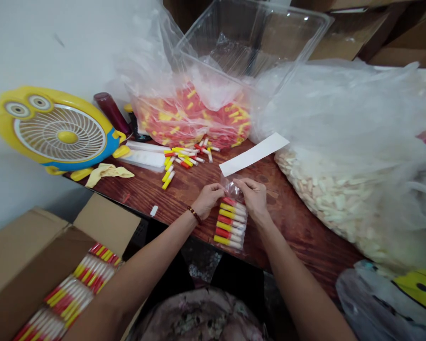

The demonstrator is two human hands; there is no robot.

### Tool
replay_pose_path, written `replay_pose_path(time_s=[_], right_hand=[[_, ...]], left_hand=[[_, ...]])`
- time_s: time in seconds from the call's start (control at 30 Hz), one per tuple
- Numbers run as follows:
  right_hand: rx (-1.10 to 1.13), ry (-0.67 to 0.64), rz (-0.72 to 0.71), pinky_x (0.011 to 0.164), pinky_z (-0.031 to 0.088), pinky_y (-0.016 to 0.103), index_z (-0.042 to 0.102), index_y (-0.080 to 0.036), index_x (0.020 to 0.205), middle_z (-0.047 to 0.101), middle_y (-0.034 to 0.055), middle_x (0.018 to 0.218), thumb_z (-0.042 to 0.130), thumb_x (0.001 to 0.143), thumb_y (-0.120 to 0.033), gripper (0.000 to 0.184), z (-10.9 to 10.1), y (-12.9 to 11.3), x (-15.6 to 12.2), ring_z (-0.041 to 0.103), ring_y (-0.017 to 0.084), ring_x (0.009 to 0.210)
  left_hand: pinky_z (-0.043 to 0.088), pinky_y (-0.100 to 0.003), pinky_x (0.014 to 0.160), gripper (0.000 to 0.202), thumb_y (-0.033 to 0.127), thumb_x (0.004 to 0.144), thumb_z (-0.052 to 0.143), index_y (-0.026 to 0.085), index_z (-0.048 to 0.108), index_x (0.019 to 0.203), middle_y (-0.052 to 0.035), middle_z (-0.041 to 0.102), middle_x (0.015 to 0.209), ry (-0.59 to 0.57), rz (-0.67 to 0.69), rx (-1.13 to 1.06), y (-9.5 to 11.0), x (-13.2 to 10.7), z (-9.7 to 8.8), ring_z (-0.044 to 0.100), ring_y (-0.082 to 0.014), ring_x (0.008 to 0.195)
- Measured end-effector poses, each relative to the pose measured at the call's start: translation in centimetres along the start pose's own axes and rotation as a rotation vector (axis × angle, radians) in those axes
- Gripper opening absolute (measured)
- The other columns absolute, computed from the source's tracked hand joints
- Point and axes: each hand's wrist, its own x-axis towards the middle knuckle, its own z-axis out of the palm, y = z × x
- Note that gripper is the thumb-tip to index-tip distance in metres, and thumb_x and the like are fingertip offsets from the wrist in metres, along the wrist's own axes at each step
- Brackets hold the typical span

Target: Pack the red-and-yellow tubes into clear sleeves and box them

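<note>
A clear plastic bag (230,227) holds a row of several small tubes, red or yellow at one end and white at the other. My left hand (208,201) pinches the upper left of the bag's open-looking top, a beaded bracelet on its wrist. On the other side, my right hand (252,195) pinches the top right corner between thumb and finger. The bag hangs over the table's front edge area, its tubes lying flat side by side. Just beyond the hands lies a white paper strip (254,154). Loose tubes (188,155) are scattered further back on the left.
A large bag of red and yellow pieces (195,113) stands at the back, beside a clear plastic bin (255,42). A big sack of white pieces (333,189) fills the right. A yellow fan (67,137) is left; below it, a cardboard box (31,255) contains filled packs.
</note>
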Motion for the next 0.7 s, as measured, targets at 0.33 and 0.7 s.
replay_pose_path(time_s=[0.33, 0.7], right_hand=[[0.061, 0.101, -0.061, 0.052, 0.033, 0.024, 0.064, -0.017, 0.059, 0.051, -0.0026, 0.054, 0.068, 0.075, -0.040, 0.029, 0.0, 0.2, -0.6, 0.043, 0.010, 0.053], [0.169, -0.072, 0.160, 0.055, 0.041, 0.024, 0.066, -0.017, 0.071, 0.060, -0.0019, 0.063, 0.071, 0.069, -0.047, 0.030, -1.5, -0.1, -0.8, 0.052, 0.012, 0.056]], left_hand=[[0.047, -0.023, 0.062, 0.008, 0.017, 0.063, 0.065, 0.012, 0.060, 0.066, 0.0005, 0.058, 0.064, -0.090, -0.073, -0.126, -0.5, -0.6, 0.0, 0.056, -0.0091, 0.059], [0.047, -0.024, 0.061, 0.016, 0.015, 0.063, 0.073, 0.013, 0.058, 0.069, -0.0003, 0.062, 0.066, 0.010, -0.067, -0.094, -0.3, -1.0, 0.1, 0.059, -0.0104, 0.060]])
